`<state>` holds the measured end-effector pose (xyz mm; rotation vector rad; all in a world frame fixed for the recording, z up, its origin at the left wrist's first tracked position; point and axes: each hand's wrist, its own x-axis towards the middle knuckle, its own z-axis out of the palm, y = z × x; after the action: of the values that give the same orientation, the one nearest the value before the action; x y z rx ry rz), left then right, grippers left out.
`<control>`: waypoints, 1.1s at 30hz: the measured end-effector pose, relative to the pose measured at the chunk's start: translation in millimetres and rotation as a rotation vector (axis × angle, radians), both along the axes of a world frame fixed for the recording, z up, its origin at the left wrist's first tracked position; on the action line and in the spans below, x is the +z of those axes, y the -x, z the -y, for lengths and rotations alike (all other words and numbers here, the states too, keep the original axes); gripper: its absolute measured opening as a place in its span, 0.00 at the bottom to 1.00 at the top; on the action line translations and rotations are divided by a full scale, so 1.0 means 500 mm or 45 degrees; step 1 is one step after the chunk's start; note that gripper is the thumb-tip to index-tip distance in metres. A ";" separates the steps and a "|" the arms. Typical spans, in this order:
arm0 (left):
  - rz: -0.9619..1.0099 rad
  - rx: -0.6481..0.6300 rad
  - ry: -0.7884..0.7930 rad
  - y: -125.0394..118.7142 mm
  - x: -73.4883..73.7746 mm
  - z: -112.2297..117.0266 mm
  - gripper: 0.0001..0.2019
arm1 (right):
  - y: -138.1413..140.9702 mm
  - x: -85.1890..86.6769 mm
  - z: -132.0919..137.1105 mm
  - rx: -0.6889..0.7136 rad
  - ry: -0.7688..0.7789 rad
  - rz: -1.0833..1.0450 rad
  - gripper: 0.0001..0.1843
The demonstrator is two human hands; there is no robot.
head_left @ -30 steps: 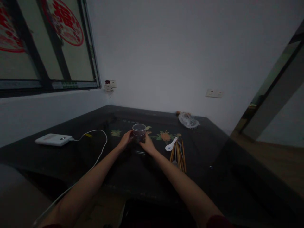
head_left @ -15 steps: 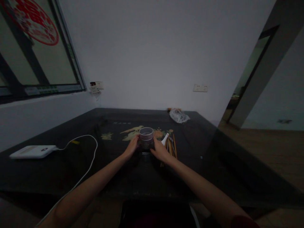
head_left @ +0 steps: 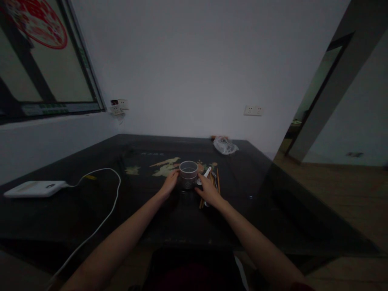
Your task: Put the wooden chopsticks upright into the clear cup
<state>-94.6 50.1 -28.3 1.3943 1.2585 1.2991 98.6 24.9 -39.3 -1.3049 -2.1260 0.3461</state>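
A greyish-pink, cup-shaped container (head_left: 188,178) with a pale rim and a dotted lower wall stands upright on the dark table, its mouth facing up. My left hand (head_left: 170,182) rests against its left side, the fingertips partly hidden behind the wall. On the other side, my right hand (head_left: 209,190) has thumb and fingers spread, close beside the container; whether they touch it is hard to see. A white spoon (head_left: 207,172) lies just beyond the right hand. Several wooden chopsticks (head_left: 218,180) lie by it, partly covered by that hand.
A white power bank (head_left: 34,189) with a white cable (head_left: 113,206) lies at the left. A crumpled clear plastic bag (head_left: 224,146) sits at the table's far edge by the wall. Wall sockets (head_left: 253,110) are above. The dark table (head_left: 242,218) has a printed bird and flowers.
The container has shifted slightly right over the table, toward the spoon. My right hand's grip has loosened, with thumb and fingers now further off the wall. The whole view has shifted a little.
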 end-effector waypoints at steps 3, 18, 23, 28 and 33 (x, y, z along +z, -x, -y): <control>0.072 -0.098 0.049 0.003 0.004 -0.002 0.16 | -0.002 0.013 0.001 -0.058 0.010 0.103 0.32; 0.062 -0.139 -0.019 0.005 0.015 0.007 0.14 | -0.010 -0.005 -0.027 0.006 -0.004 0.379 0.24; 0.058 -0.113 0.019 0.008 0.010 -0.004 0.15 | -0.018 -0.013 -0.039 0.072 -0.059 0.253 0.21; -0.051 -0.165 0.103 0.014 0.013 -0.016 0.16 | -0.011 -0.008 -0.035 0.091 -0.125 0.073 0.27; -0.164 -0.278 0.111 0.019 0.019 -0.015 0.19 | -0.002 -0.006 -0.024 0.120 -0.028 -0.054 0.31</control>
<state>-104.0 57.6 -19.1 1.5257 1.1948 1.0085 99.7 37.1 -42.3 -1.1776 -2.1540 0.3850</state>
